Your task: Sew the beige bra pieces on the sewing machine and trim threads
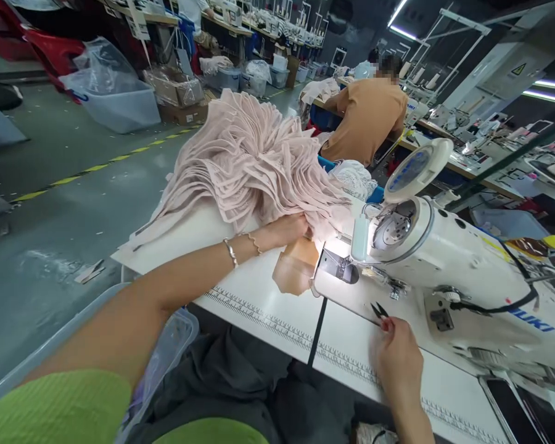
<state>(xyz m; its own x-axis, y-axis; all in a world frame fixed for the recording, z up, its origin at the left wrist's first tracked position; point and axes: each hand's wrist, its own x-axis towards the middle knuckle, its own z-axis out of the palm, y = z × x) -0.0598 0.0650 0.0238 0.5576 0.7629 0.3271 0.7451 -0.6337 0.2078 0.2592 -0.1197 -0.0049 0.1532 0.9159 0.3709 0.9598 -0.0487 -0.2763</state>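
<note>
My left hand [290, 229] reaches across the table to the near edge of a large heap of pale pink fabric pieces [259, 154]. Its fingers are closed at the cloth, though the fabric partly hides the fingertips. Just below that hand, a tan patch [296, 266] lies flat on the white tabletop. My right hand [399, 351] grips small thread snips [378, 310], with the dark blades pointing up and left over the table. Between and beyond my hands stands a white sewing machine [462, 253], its needle area [340, 266] lit by a lamp.
A printed ruler strip [259, 317] runs along the table's front edge. Phones [513, 407] lie at the lower right. A clear plastic bin [178, 336] stands below the table at left. Ahead sits a person in a tan shirt [367, 114]; a clear tub [115, 102] is on the floor.
</note>
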